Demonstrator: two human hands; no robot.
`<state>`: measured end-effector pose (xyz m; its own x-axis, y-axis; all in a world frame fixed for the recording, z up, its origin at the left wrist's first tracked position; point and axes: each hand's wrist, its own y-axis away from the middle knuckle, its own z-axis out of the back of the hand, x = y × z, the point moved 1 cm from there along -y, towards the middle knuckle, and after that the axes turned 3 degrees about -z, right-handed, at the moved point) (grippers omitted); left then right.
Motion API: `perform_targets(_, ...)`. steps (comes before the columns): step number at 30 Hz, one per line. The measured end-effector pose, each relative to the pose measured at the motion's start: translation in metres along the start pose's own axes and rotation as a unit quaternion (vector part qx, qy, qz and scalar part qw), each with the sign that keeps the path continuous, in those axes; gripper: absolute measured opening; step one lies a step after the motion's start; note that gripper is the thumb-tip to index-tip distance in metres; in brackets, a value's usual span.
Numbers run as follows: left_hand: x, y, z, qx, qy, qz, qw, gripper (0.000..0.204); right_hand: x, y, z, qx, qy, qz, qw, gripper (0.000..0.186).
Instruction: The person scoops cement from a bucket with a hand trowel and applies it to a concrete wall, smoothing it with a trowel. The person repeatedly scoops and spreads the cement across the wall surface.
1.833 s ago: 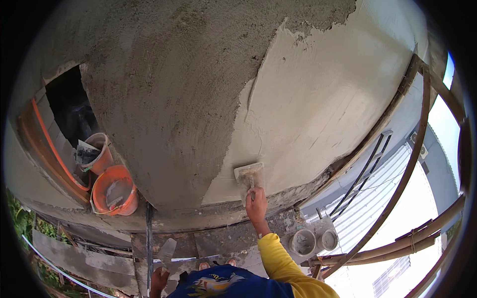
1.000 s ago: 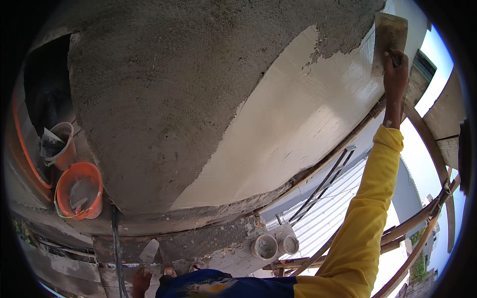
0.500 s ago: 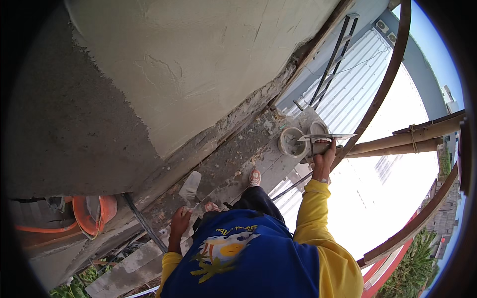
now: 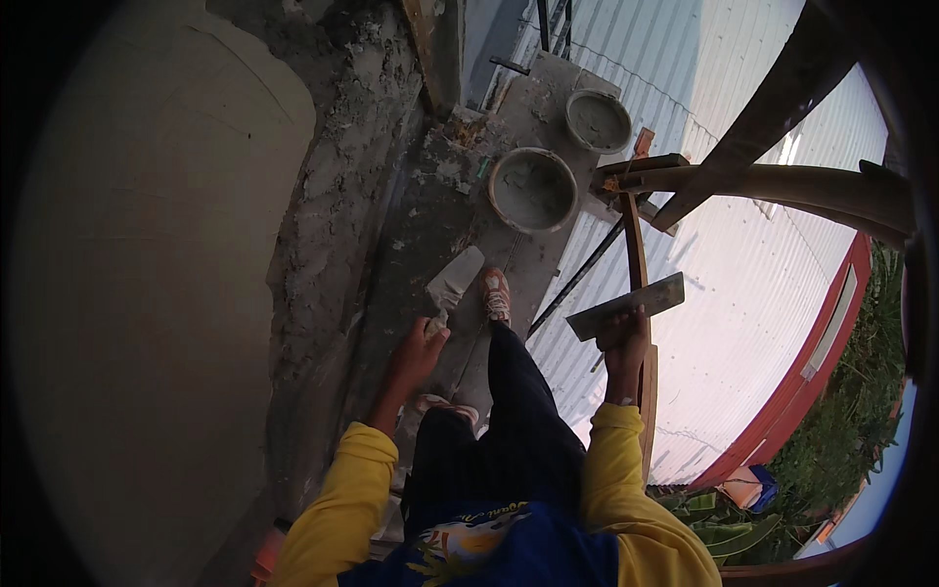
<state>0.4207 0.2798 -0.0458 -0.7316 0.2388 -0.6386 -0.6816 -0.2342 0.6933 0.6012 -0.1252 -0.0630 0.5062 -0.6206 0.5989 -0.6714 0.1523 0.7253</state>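
Head view of a person at work on a plank platform (image 4: 528, 256) beside a plastered wall (image 4: 166, 293). The left hand (image 4: 421, 352) has its grip curled round the handle of a pointed trowel (image 4: 456, 277); the blade, smeared pale, slants up and to the right, near one shoe (image 4: 497, 296). The right hand (image 4: 624, 342) has its grip wrapped about the handle of a flat rectangular float (image 4: 657, 294), its fingers partly hidden by the plate. The float tilts, right end higher in the view, well apart from the wall and seen against a corrugated roof (image 4: 763, 323). Beyond the trowel, a larger round bucket (image 4: 492, 201) and a smaller round bucket (image 4: 608, 151) stand near each other on the platform, both containing grey paste. Wooden poles (image 4: 773, 183) cross at right; yellow sleeves (image 4: 354, 470) cover both forearms.
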Motion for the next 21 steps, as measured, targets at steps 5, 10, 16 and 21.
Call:
perform_targets(5,-0.048,-0.28,-0.085,0.0,-0.177,-0.114,0.978,0.05,-0.013,-0.053,0.008,-0.028,0.015,-0.021,0.999,0.027)
perform_targets(10,-0.114,-0.441,-0.141,0.071,-0.361,-0.077,0.927,0.031,-0.031,-0.077,0.02,-0.137,0.165,0.0,0.977,0.029)
perform_targets(16,-0.077,-0.525,-0.187,0.201,-0.076,0.215,0.953,0.026,-0.057,-0.082,0.057,-0.128,0.189,-0.041,0.973,0.028)
perform_targets(21,-0.05,-0.532,-0.201,0.257,0.351,0.341,0.833,0.034,-0.078,-0.08,0.073,-0.127,0.147,-0.057,0.979,0.027)
